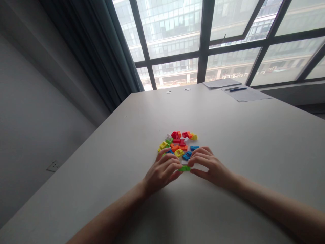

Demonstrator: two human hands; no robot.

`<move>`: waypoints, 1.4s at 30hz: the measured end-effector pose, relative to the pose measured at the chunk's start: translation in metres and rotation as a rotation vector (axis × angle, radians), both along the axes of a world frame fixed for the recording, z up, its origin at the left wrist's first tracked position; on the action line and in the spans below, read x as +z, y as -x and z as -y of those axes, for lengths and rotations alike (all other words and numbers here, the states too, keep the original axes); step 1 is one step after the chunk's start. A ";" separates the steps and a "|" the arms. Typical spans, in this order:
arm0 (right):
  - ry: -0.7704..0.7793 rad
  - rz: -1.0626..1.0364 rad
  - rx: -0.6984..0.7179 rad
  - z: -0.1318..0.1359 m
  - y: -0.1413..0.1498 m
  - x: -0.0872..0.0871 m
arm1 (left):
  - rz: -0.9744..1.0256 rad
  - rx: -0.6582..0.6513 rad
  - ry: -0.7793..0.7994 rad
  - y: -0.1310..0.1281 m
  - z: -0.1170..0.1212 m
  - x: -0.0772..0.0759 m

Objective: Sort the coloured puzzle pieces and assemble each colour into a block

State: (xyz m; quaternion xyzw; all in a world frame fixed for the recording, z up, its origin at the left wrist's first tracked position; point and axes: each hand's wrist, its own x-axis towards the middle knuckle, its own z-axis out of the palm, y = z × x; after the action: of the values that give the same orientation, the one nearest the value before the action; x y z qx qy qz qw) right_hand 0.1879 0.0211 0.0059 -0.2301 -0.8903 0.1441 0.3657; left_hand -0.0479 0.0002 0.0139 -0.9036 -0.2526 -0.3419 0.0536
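A small bright green plastic piece (185, 168) is between my two hands at the near side of a colourful heap. My left hand (161, 171) curls its fingers at the left end of it, with thumb and fingertips closed there. From the other side, my right hand (210, 166) pinches the right end between thumb and fingers. Just behind it lies a white piece (185, 162). Close to my fingertips are a blue piece (187, 155) and a yellow piece (179, 153). Part of another blue piece (169, 152) is covered by my left fingers.
Red, orange, yellow, white and green plastic pieces (176, 140) lie loosely together on the white table (142, 128). Papers (254, 95) with a blue pen (238, 89) are at the far right. A window and a dark curtain (101, 51) stand beyond the far edge.
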 end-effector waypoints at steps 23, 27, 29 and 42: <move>0.200 0.065 -0.439 -0.095 -0.138 -0.007 | 0.052 0.307 0.130 0.019 -0.012 -0.011; 0.176 0.093 -0.456 -0.098 -0.140 -0.017 | 0.074 0.373 0.208 0.019 -0.013 -0.013; 0.142 0.097 -0.468 -0.098 -0.139 -0.017 | 0.065 0.378 0.246 0.019 -0.014 -0.012; 0.069 0.145 -0.544 -0.101 -0.144 -0.025 | -0.098 0.374 0.312 0.024 -0.012 -0.011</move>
State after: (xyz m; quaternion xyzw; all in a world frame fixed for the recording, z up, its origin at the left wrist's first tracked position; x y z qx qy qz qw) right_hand 0.3320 0.1217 -0.0193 -0.4826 -0.8142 0.0542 0.3182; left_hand -0.0719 0.0119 0.0028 -0.8541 -0.4622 -0.2384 -0.0121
